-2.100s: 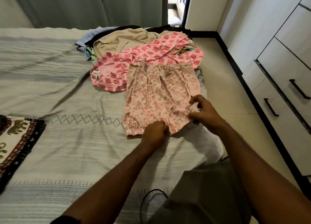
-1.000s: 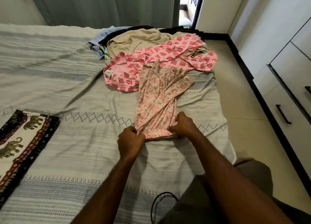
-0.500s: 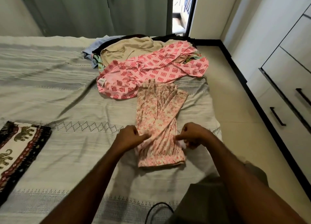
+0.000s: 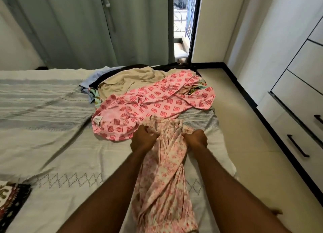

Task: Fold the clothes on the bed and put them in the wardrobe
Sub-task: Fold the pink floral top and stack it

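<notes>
A pink floral garment, folded lengthwise into a long strip, runs from the pile toward me on the bed. My left hand grips its far end on the left side. My right hand grips the same end on the right side. Just beyond my hands lies a pile of unfolded clothes: a pink garment with red diamond squares on top, a beige one behind it, and blue and dark pieces at the back.
A dark elephant-print cloth lies at the bed's near left. White wardrobe drawers with black handles stand along the right wall, across a strip of beige floor. Grey curtains and an open doorway are behind the bed.
Both hands have moved from the middle of the floral garment up to its far end near the pile and now grip it. The view has tilted up.
</notes>
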Motion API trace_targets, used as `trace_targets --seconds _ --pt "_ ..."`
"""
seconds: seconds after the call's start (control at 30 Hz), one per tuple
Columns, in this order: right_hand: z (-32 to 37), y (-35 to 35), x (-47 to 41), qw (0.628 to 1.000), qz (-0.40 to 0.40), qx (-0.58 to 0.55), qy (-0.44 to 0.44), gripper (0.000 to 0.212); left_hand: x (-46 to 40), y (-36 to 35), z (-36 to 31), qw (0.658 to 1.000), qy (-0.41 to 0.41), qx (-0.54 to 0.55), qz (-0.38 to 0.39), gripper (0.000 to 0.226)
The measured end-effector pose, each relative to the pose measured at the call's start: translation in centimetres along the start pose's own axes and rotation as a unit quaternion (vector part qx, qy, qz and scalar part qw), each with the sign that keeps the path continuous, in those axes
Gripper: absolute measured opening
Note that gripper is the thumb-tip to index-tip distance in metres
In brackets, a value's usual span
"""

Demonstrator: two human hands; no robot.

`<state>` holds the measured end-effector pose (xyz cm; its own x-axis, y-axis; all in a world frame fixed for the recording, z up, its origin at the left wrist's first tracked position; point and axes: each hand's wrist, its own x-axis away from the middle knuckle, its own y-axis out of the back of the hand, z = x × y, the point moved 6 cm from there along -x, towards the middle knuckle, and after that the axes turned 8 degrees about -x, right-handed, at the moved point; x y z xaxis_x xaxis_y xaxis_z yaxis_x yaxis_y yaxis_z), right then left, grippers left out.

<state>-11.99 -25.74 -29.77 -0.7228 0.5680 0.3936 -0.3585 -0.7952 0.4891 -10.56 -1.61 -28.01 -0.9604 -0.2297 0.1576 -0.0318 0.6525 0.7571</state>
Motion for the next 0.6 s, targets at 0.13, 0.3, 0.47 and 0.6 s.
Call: trace_targets --seconds 0.13,0.3,0.47,0.6 --pt "0.5 -0.2 -1.2 0.999 -0.009 -0.042 -0.002 0.028 -2.0 -1.8 1.4 0.999 0.01 0.036 0.02 0.023" --pt "-0.3 3.1 -1.6 0.983 -0.086 -0.156 0.041 0.009 -2.5 0.4 3.2 0.946 0.086 0.312 0.024 0.015" --pt "-1.9 3.1 -1.2 0.97 -0.074 -0.229 0.033 0.005 -2.3 1.7 7.7 0.907 0.177 0.38 0.047 0.016" --pt "-0.5 3.3 0.5 0.949 -0.113 -0.281 0.091 0.003 -2.2 1.4 6.6 0.933 0.104 0.325 0.11 0.022"
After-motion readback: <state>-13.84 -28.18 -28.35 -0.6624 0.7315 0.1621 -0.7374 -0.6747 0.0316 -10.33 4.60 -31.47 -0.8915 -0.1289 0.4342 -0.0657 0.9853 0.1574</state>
